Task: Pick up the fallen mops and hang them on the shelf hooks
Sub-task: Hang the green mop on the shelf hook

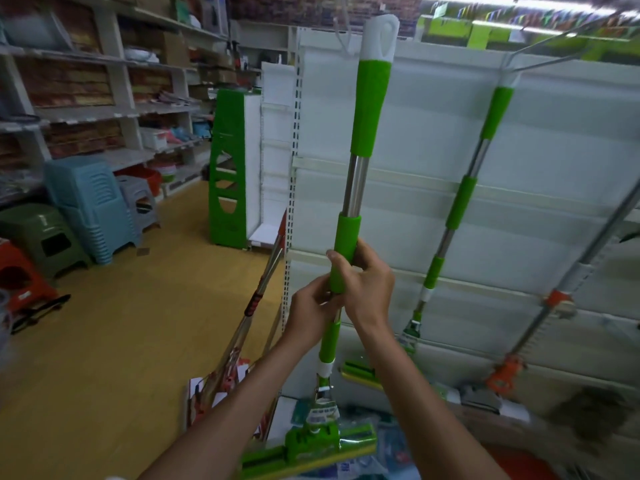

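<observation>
I hold a green mop (360, 157) upright in front of the white shelf panel (540, 161). My right hand (363, 282) grips its green foam sleeve. Just below, my left hand (311, 313) holds the shaft. Its white loop cap reaches the top of the panel, and its green sponge head (308, 448) hangs low near my forearms. A second green mop (460, 202) hangs from a wire hook (554, 57) at the upper right. An orange-fitted mop (550, 306) leans against the panel on the right. A red-gripped mop (256, 299) leans at the shelf's left edge.
Stacked plastic stools (86, 209) stand on the yellow floor at the left, before wall shelves of goods. A green shelf end (227, 168) stands behind. Packaged goods (391, 455) lie at the foot of the shelf. A dark mop head (595, 414) shows at the lower right.
</observation>
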Demonstrator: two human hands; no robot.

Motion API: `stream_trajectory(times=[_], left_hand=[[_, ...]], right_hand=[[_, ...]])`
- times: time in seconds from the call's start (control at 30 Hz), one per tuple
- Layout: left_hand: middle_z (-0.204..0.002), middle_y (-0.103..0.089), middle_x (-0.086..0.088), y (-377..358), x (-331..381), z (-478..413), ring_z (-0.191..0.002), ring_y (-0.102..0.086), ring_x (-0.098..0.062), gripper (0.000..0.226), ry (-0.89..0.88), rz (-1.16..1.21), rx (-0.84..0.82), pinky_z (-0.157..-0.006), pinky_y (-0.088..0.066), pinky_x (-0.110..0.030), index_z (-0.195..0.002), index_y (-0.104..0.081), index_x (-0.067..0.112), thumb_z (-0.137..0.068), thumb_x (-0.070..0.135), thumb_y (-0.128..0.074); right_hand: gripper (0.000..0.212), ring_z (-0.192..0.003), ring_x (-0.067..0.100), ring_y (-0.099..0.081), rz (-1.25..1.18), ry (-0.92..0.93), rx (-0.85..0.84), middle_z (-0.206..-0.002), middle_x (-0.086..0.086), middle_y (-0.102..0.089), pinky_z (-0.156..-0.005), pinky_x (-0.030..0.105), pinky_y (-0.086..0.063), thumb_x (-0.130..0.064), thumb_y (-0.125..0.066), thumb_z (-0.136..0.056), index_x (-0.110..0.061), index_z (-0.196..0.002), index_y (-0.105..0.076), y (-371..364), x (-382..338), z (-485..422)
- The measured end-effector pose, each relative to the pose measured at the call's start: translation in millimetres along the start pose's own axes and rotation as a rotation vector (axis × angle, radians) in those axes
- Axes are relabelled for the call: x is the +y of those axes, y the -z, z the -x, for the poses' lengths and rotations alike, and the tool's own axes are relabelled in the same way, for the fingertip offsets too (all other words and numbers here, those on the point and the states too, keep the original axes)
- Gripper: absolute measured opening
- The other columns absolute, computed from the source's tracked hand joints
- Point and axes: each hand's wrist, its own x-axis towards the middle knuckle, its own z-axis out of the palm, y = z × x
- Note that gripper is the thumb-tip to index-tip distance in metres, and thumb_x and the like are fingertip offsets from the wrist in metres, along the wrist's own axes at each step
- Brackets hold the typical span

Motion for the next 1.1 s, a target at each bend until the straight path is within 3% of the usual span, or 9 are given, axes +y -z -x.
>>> stream_trajectory(times=[0.1,0.2,0.37,0.5,0.7,0.8,0.93,1.1], left_hand=[[-0.080,-0.071,0.008,-20,15,5,-0.071,-0.065,-0.013,0.023,-0.014,0.006,-0.045,-0.066,-0.049,-0.029,-0.113,-0.071,0.013,-0.090,0.014,-0.069],[-0.074,-0.071,0.011,-38,24,11,-0.067,-0.063,-0.010,0.023,-0.004,0.025,-0.067,-0.063,-0.047,-0.028,-0.112,-0.072,0.013,-0.089,0.011,-0.067],[-0.085,-0.075,0.007,-64,35,17,-0.077,-0.068,-0.016,0.028,-0.022,0.035,-0.128,-0.067,-0.054,-0.036,-0.107,-0.073,0.026,-0.092,0.003,-0.064],[-0.096,-0.077,0.007,-83,38,18,-0.095,-0.072,-0.016,0.036,-0.033,0.042,-0.158,-0.082,-0.060,-0.034,-0.103,-0.071,0.034,-0.092,0.000,-0.065],[-0.098,-0.078,0.005,-110,35,13,-0.093,-0.073,-0.015,0.031,-0.011,0.049,-0.244,-0.082,-0.060,-0.037,-0.113,-0.072,0.024,-0.092,0.003,-0.066],[-0.096,-0.078,0.006,-123,36,9,-0.089,-0.073,-0.014,0.032,-0.010,0.074,-0.278,-0.076,-0.059,-0.033,-0.109,-0.073,0.027,-0.091,0.001,-0.067],[-0.093,-0.078,0.005,-134,41,5,-0.084,-0.070,-0.008,0.035,-0.017,0.104,-0.308,-0.071,-0.056,-0.024,-0.103,-0.073,0.031,-0.091,0.000,-0.064],[-0.095,-0.078,0.002,-144,41,-2,-0.087,-0.071,-0.010,0.031,-0.033,0.108,-0.373,-0.074,-0.056,-0.028,-0.101,-0.074,0.026,-0.093,-0.001,-0.061]], right_hand=[[0.017,-0.080,0.002,-0.067,-0.004,-0.011,0.034,-0.083,-0.012,-0.073,-0.073,0.027,-0.057,-0.022,-0.078,-0.087,-0.031,-0.101,-0.072,23,-2,-1],[0.009,-0.076,0.008,-0.067,0.008,-0.013,0.063,-0.080,-0.007,-0.072,-0.071,0.037,-0.057,-0.022,-0.078,-0.087,-0.023,-0.095,-0.073,44,-4,-1],[0.012,-0.071,0.011,-0.066,0.046,-0.011,0.122,-0.076,-0.005,-0.071,-0.067,0.037,-0.055,-0.021,-0.079,-0.086,-0.019,-0.096,-0.074,72,-7,0],[0.009,-0.067,0.003,-0.061,0.054,-0.031,0.157,-0.071,-0.011,-0.068,-0.064,0.031,-0.052,-0.023,-0.078,-0.087,-0.022,-0.094,-0.073,92,-7,1],[0.010,-0.070,0.011,-0.066,0.087,-0.057,0.233,-0.075,-0.006,-0.070,-0.066,0.039,-0.056,-0.025,-0.079,-0.087,-0.024,-0.095,-0.073,116,1,-3],[0.016,-0.073,0.005,-0.068,0.105,-0.071,0.283,-0.079,-0.009,-0.073,-0.068,0.028,-0.055,-0.024,-0.080,-0.086,-0.023,-0.101,-0.075,125,4,-7],[0.027,-0.081,0.001,-0.070,0.128,-0.088,0.342,-0.086,-0.012,-0.075,-0.073,0.025,-0.056,-0.024,-0.081,-0.085,-0.020,-0.111,-0.076,130,5,-12],[0.028,-0.084,0.003,-0.069,0.188,-0.084,0.390,-0.087,-0.013,-0.075,-0.077,0.034,-0.059,-0.027,-0.081,-0.084,-0.024,-0.112,-0.075,136,7,-18]])
